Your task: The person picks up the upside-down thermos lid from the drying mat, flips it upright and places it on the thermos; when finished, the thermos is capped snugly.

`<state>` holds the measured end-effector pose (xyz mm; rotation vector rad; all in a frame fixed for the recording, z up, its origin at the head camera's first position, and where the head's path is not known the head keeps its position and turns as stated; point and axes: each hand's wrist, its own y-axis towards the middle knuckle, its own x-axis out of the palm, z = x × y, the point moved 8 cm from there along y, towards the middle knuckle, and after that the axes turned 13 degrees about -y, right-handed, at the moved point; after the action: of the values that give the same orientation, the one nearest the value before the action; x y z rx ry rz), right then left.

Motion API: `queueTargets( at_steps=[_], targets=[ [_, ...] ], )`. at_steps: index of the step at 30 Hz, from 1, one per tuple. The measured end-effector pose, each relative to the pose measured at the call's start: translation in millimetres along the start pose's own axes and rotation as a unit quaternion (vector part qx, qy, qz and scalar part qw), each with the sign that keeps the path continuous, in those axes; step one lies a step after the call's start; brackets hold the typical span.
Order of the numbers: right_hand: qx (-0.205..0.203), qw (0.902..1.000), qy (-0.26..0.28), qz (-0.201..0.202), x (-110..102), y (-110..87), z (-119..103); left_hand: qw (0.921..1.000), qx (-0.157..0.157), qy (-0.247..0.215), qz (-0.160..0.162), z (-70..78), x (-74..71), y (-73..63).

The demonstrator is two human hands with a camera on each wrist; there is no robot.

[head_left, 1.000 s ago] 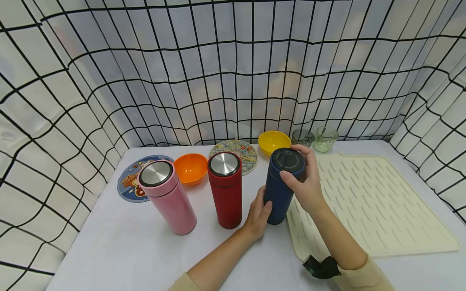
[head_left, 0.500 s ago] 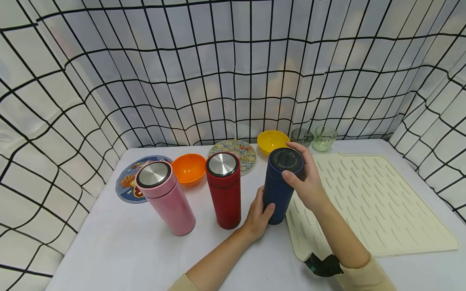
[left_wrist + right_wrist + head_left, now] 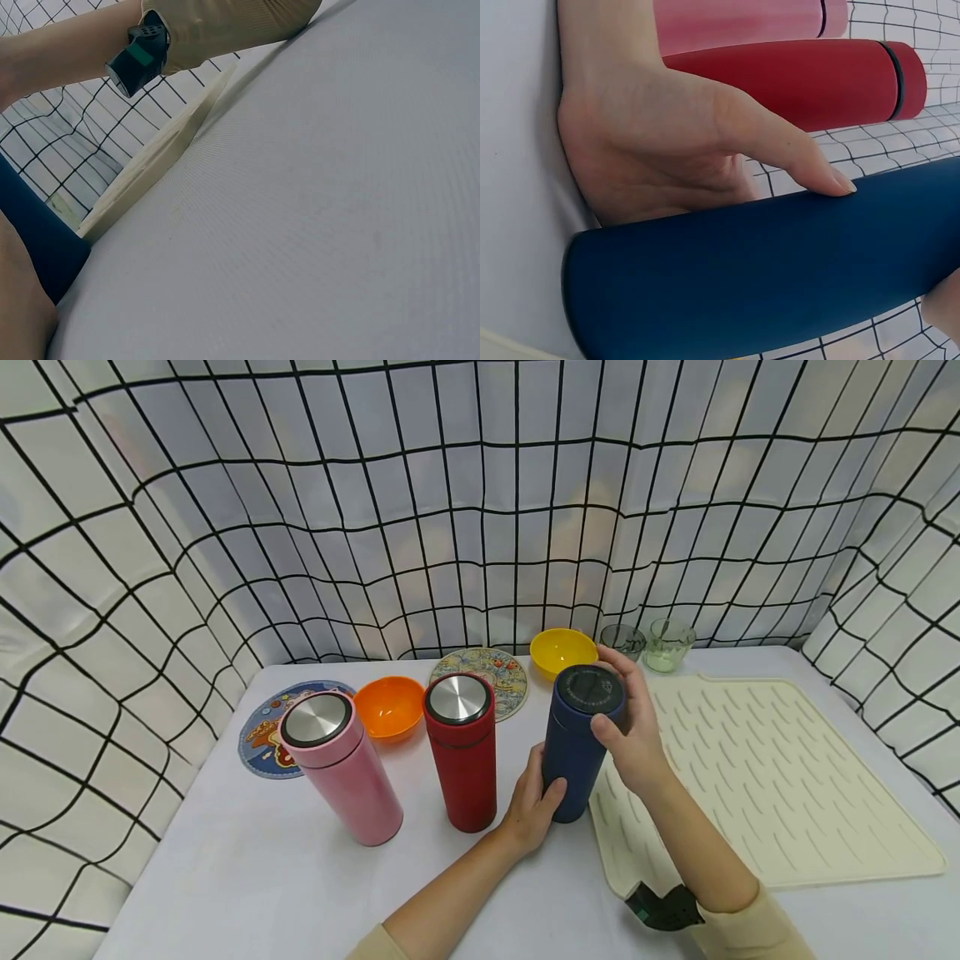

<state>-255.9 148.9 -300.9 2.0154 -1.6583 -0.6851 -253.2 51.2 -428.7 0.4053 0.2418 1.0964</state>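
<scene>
A dark blue thermos [image 3: 573, 760] stands upright near the left edge of the cream mat. My left hand [image 3: 531, 810] grips its lower body, with the thumb on the near side, as the right wrist view shows. Up at the dark-topped lid [image 3: 591, 689], my right hand [image 3: 637, 735] holds the rim, its thumb at the near right and its fingers round the far side, partly hidden. A red thermos [image 3: 465, 768] with a steel-topped lid stands just left of my left hand. Further left is a pink thermos [image 3: 356, 785] of the same kind.
An orange bowl [image 3: 390, 710] and a yellow bowl [image 3: 562, 650] sit behind the thermoses. Two glasses [image 3: 669, 647] are at the back. Round patterned mats [image 3: 258, 743] lie at the left and back centre. The ridged cream mat [image 3: 780, 777] covers the right. Black netting [image 3: 480, 539] surrounds the table.
My right thumb has shifted to the right along the lid's near edge, and the right fingers have moved slightly at the far side. The left hand and the thermos stay in place.
</scene>
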Motion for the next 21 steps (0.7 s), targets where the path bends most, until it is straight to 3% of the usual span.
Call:
queueTargets(
  at_steps=[4, 10, 16, 21],
  targets=[
    [-0.005, 0.9996, 0.024, -0.014, 1.7, -0.4, -2.0, 0.9999, 0.008, 0.004, 0.005, -10.4, -1.4, -0.1],
    [-0.003, 1.0000, -0.003, 0.001, -0.5, -0.7, -1.3, 0.9999, 0.015, 0.004, 0.006, -9.4, -1.7, 0.1],
    [-0.015, 0.9994, 0.019, -0.026, 2.6, 0.4, -3.2, 0.9999, 0.010, 0.003, 0.011, -9.9, -2.2, 0.2],
    [-0.004, 0.9999, 0.010, -0.005, -0.6, -0.5, -0.5, 1.0000, 0.005, -0.004, 0.007, -10.5, -1.6, 0.0]
  ],
)
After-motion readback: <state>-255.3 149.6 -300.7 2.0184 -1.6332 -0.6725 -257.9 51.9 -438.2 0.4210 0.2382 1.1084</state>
